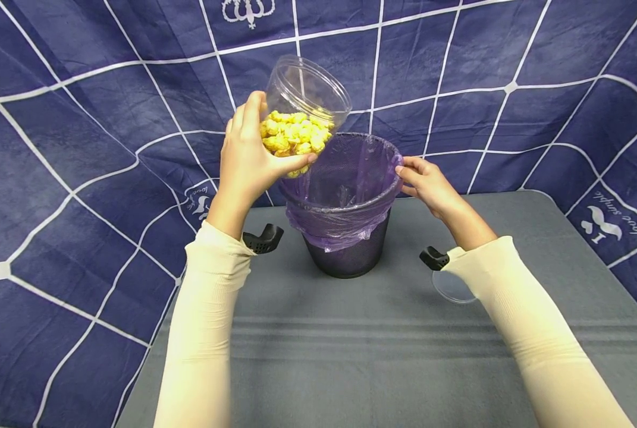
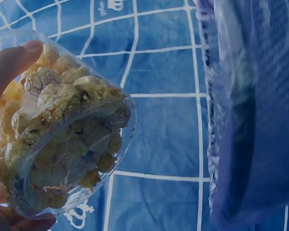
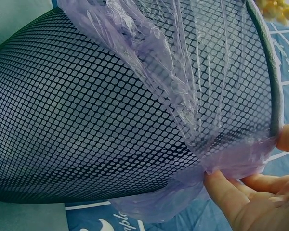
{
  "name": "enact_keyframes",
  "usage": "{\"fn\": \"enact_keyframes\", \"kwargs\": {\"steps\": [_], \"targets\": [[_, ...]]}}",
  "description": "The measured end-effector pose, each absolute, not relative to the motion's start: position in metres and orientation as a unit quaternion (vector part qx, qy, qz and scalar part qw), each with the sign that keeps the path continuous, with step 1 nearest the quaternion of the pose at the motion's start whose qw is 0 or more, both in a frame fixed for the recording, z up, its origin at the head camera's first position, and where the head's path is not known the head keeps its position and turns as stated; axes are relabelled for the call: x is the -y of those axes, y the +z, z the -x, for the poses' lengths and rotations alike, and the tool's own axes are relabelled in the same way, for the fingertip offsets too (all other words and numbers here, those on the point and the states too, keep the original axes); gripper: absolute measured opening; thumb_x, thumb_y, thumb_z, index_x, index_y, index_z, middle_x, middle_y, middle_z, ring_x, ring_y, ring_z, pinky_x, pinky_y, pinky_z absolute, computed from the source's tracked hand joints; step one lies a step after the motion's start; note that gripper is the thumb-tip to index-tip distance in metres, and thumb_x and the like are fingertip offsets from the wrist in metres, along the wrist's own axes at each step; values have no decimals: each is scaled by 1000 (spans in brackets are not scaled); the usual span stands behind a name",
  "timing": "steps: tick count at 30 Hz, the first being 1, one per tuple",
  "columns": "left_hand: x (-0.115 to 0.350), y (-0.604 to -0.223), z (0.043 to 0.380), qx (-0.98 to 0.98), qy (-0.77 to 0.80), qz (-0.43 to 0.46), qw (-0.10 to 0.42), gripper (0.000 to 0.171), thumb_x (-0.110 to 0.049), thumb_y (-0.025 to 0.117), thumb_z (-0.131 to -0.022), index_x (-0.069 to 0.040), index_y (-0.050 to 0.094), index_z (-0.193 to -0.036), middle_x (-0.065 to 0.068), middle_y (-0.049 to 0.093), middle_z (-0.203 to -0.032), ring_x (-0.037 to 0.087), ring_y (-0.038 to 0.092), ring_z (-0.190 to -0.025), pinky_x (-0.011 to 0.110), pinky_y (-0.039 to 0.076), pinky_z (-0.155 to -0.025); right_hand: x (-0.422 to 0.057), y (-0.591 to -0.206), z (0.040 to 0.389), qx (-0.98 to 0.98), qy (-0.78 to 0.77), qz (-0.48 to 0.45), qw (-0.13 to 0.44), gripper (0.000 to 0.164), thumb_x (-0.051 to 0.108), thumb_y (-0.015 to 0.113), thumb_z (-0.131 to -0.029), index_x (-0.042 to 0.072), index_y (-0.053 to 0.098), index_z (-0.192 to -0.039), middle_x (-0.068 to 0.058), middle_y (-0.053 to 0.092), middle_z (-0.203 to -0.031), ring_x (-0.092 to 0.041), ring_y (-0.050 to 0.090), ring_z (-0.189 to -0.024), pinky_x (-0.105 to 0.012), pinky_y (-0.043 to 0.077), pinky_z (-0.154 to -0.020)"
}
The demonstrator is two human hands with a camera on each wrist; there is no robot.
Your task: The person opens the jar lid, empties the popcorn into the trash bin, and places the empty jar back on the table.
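- Evidently tilted, the clear jar (image 1: 304,110) hangs in the air, up and left of the bin's rim, its open mouth aslant; yellow pieces (image 1: 295,137) fill its lower part.
- The left hand (image 1: 250,157) grips it, thumb curled round the near side; some fingertips are hidden behind it in the head view.
- The right hand (image 1: 430,187) pinches the purple liner (image 1: 339,224) at the rim's right side.
- The mesh bin (image 1: 345,261) stands near the far edge of the grey table (image 1: 350,356); its inner bottom is hard to make out.
- Between bin and right edge lies a clear disc (image 1: 452,286), partly covered by the right sleeve (image 1: 516,309), which the frame cuts off.
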State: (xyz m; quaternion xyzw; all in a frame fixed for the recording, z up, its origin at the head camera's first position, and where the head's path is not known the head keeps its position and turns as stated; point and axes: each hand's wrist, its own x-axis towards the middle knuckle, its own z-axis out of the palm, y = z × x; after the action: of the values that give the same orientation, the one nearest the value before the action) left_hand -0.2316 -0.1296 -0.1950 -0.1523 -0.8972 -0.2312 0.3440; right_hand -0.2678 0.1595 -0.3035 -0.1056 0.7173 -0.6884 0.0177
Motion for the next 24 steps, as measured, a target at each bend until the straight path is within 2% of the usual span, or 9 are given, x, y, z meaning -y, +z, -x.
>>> {"fn": "enact_keyframes", "kwargs": {"steps": [4,15,24], "targets": [[129,-188,241,912,-191,158,327,102,-65,73,-50,-11,37,-129,11,48,-118,29,43,-109,39,36,-91,-159,-303,267,-719,-687,105,19,45,17,45,-93,-10,34,-128,-13,45,-113,-16,47,-104,-38,36,-94],[126,-174,257,948,-98,162,257,105,-58,76,-52,-14,29,-135,12,39,-129,33,37,-115,41,27,-97,-160,-303,267,-713,-694,102,15,45,16,45,-93,-11,35,-127,-13,47,-113,-17,48,-104,-39,35,-95],[125,-174,265,947,-27,191,256,106,-49,79,-53,-12,27,-138,14,37,-131,36,35,-117,46,30,-91,-160,-303,266,-716,-690,102,20,46,18,46,-93,-10,34,-128,-12,47,-113,-17,47,-105,-40,34,-96]]}}
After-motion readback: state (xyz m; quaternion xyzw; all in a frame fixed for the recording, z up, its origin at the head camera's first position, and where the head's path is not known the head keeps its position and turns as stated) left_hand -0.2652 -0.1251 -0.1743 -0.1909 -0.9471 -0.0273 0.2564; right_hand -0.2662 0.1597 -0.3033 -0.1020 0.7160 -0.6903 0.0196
